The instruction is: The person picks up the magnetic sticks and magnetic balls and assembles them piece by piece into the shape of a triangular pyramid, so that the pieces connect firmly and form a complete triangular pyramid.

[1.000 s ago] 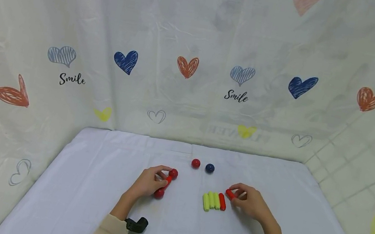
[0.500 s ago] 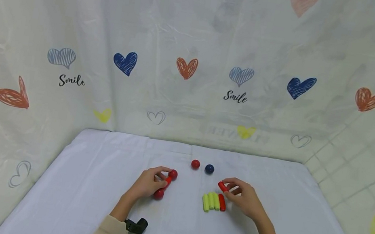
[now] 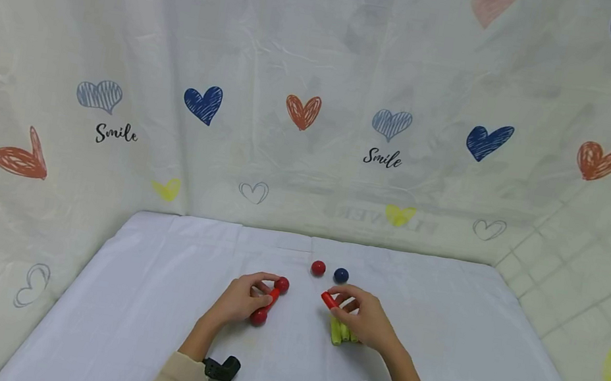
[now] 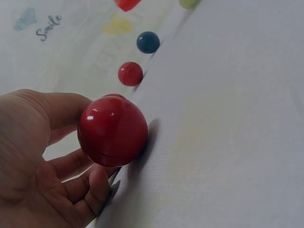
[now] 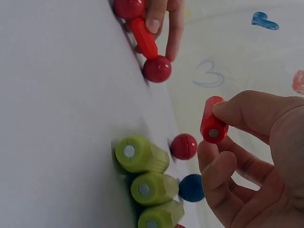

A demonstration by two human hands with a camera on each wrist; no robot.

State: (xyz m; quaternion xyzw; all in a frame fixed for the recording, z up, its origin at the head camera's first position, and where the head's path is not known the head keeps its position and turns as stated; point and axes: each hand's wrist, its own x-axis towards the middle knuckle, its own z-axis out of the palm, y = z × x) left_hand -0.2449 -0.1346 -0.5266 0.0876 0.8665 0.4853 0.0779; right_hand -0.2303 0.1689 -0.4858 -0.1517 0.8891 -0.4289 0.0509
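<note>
Rod: red, pinched between thumb and fingers of the right hand, raised above the table about midway between its side edges.
Bar: red, gripped by the left hand, end balls touching it, nearer the table's left edge.
Green rods: three, side by side, partly hidden by the right hand from the head camera.
Loose: red ball and blue ball, apart, toward the far edge.
Curtain: heart-printed, beyond that edge.
</note>
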